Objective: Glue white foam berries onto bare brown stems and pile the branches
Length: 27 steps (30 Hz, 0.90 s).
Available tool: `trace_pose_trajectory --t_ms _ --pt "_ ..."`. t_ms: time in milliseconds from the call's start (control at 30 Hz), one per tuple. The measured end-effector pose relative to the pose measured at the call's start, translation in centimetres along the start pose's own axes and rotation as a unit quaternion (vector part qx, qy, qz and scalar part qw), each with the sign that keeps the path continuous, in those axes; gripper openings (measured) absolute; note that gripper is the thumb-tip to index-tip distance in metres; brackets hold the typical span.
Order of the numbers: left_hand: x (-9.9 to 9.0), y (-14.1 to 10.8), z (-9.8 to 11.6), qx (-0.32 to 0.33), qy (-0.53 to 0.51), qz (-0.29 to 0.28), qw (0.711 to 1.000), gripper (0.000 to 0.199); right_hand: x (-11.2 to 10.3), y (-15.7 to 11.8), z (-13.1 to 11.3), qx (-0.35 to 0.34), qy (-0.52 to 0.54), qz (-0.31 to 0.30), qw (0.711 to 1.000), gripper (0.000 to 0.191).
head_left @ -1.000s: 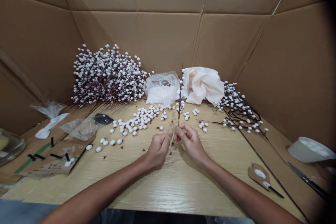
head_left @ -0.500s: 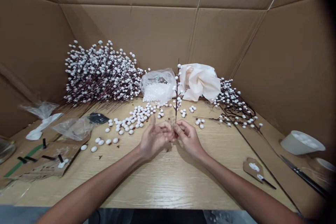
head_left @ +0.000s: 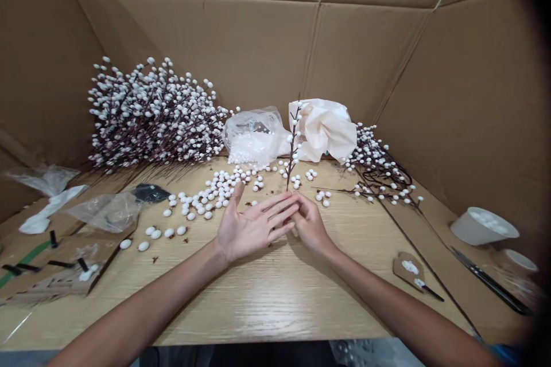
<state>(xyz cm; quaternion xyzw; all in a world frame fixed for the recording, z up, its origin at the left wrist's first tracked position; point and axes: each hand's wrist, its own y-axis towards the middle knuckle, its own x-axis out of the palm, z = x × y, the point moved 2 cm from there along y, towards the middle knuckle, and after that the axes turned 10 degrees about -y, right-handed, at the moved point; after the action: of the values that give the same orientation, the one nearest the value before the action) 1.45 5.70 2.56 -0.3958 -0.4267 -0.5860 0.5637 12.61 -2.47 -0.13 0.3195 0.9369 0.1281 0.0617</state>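
My right hand (head_left: 310, 226) is closed around the lower end of a thin brown twig (head_left: 291, 152) set with white beads, which stands nearly upright above it. My left hand (head_left: 252, 226) lies open with the palm up, its fingertips reaching to the right hand and the twig's base. It holds nothing. Loose white beads (head_left: 210, 198) lie scattered on the wooden table (head_left: 258, 309) just beyond my left hand, with small brown bits among them.
A large heap of beaded branches (head_left: 150, 117) lies at the back left, a smaller bunch (head_left: 379, 166) at the right. Between them are a plastic bag of beads (head_left: 253, 140) and cream paper (head_left: 322, 132). A white bowl (head_left: 482, 226) and scissors (head_left: 488, 281) sit right. Cardboard walls surround the table.
My left hand has uncurled from around the twig's base and turned palm up, now lying flat and open. My right hand stays on the twig. The whole scene has shifted slightly up and left in view.
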Motion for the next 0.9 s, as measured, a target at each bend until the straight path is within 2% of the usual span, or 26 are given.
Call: trace_pose_trajectory --t_ms 233,433,500,567,600,633,667,733,767,800,833,867,900 --pt "0.1 0.0 -0.1 0.0 0.028 0.007 1.0 0.082 -0.1 0.2 0.1 0.011 0.008 -0.006 1.0 0.009" --pt "-0.1 0.1 -0.1 0.013 0.138 0.017 0.99 0.084 -0.2 0.3 0.3 0.011 0.007 -0.008 1.0 0.009" --pt "-0.1 0.1 -0.2 0.027 0.215 0.008 0.976 0.084 -0.1 0.2 0.2 0.014 0.011 -0.01 1.0 0.01" --pt "0.0 -0.1 -0.2 0.064 0.345 -0.014 0.936 0.079 -0.1 0.2 0.0 0.019 0.018 -0.017 1.0 0.008" --pt "0.1 -0.3 -0.2 0.089 0.44 -0.026 0.893 0.075 -0.2 0.2 -0.1 0.022 0.022 -0.018 0.999 0.007" --pt "0.2 -0.5 -0.2 0.121 0.549 -0.042 0.826 0.071 -0.2 0.2 -0.2 0.025 0.029 -0.015 0.999 0.009" --pt "0.4 -0.7 -0.3 0.153 0.662 -0.065 0.731 0.069 -0.3 0.3 -0.3 0.027 0.039 -0.008 0.999 0.011" --pt "0.7 -1.1 -0.6 0.207 0.837 -0.11 0.494 0.074 -0.7 0.5 -0.4 0.024 0.055 0.015 0.998 0.014" --pt "0.8 -1.2 -0.8 0.226 0.887 -0.121 0.384 0.078 -0.8 0.6 -0.4 0.021 0.059 0.027 0.998 0.015" --pt "0.8 -1.3 -0.9 0.241 0.916 -0.12 0.297 0.081 -1.0 0.7 -0.4 0.018 0.058 0.034 0.998 0.016" --pt "0.8 -1.3 -0.9 0.252 0.932 -0.105 0.237 0.083 -1.1 0.8 -0.4 0.017 0.052 0.038 0.998 0.017" --pt "0.7 -1.2 -0.9 0.256 0.943 -0.079 0.198 0.084 -1.1 0.8 -0.4 0.015 0.044 0.037 0.998 0.019" --pt "0.6 -1.1 -0.9 0.259 0.949 -0.053 0.173 0.084 -1.1 0.9 -0.4 0.013 0.036 0.035 0.999 0.02"
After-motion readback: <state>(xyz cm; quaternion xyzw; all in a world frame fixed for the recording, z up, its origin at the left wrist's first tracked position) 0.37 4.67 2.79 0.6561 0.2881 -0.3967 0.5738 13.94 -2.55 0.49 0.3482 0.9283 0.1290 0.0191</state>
